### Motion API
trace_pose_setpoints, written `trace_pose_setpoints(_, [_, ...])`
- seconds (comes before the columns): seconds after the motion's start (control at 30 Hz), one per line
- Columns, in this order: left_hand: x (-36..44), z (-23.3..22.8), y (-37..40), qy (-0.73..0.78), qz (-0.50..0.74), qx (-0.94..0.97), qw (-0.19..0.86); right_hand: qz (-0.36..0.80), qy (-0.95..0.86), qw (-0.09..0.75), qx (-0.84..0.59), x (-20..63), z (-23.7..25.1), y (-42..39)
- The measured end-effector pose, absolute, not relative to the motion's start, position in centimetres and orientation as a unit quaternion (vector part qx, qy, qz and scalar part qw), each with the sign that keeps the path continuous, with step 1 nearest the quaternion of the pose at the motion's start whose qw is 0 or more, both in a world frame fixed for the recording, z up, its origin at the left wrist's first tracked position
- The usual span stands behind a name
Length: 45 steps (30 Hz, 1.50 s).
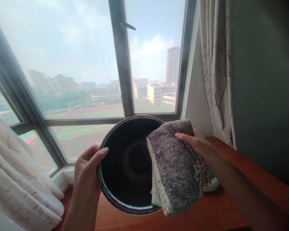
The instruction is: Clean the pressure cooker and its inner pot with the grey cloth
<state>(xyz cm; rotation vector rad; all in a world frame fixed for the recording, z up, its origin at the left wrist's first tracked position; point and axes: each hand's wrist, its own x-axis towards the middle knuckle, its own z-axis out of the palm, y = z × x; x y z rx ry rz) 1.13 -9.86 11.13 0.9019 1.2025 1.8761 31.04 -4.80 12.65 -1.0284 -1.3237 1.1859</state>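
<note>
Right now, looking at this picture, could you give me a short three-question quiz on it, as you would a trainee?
1. True or false: the left hand holds the dark bowl by its rim.
2. What does the right hand press against the bowl? A sponge, B folded towel, C brush.
3. What surface lies beneath the bowl?

Key: 1 true. 2 B. 3 the reddish wooden table, by the window.

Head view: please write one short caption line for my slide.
By a window, the left hand holds a dark bowl while the right hand presses a folded towel against it.
</note>
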Motion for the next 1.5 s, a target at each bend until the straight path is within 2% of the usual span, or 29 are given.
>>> trace_pose_setpoints(0.2, [0.5,5.4,-15.3,0.503,0.703,0.249,0.437,0.455,-0.576,0.485,-0.476,31.1,8.8,-9.7])
trace_pose_setpoints(0.4, [-1.0,0.4,-18.3,0.528,0.677,0.197,0.474,0.472,-0.606,0.443,-0.462,29.8,4.0,-11.2])
trace_pose_setpoints(0.57, [-2.5,-2.2,-18.4,0.552,0.677,0.226,0.432,0.481,-0.614,0.431,-0.454,27.7,0.6,-10.6])
trace_pose_setpoints(0.73, [-3.1,-2.0,-17.6,0.563,0.688,0.233,0.394,0.488,-0.624,0.430,-0.433,26.2,-0.8,-9.1])
trace_pose_setpoints(0.9, [-4.0,-1.6,-17.0,0.535,0.706,0.236,0.399,0.437,-0.680,0.409,-0.423,25.8,-0.4,-7.0])
trace_pose_setpoints(1.07, [-4.7,-1.3,-16.2,0.533,0.711,0.270,0.371,0.249,-0.747,0.437,-0.434,24.5,4.7,-6.5])
trace_pose_setpoints(1.17, [-4.8,-1.1,-15.7,0.535,0.712,0.279,0.358,0.146,-0.793,0.464,-0.366,22.5,8.0,-7.8])
trace_pose_setpoints(1.23, [-4.7,-1.1,-15.6,0.539,0.712,0.280,0.353,0.105,-0.860,0.393,-0.309,20.7,8.4,-9.2])
trace_pose_setpoints(1.4, [-4.4,-1.0,-15.6,0.554,0.712,0.291,0.321,0.061,-0.965,0.071,-0.246,17.2,3.8,-10.9])
trace_pose_setpoints(1.5, [-4.2,-0.9,-15.6,0.558,0.713,0.309,0.291,0.098,-0.965,-0.003,-0.242,16.7,1.4,-10.4])
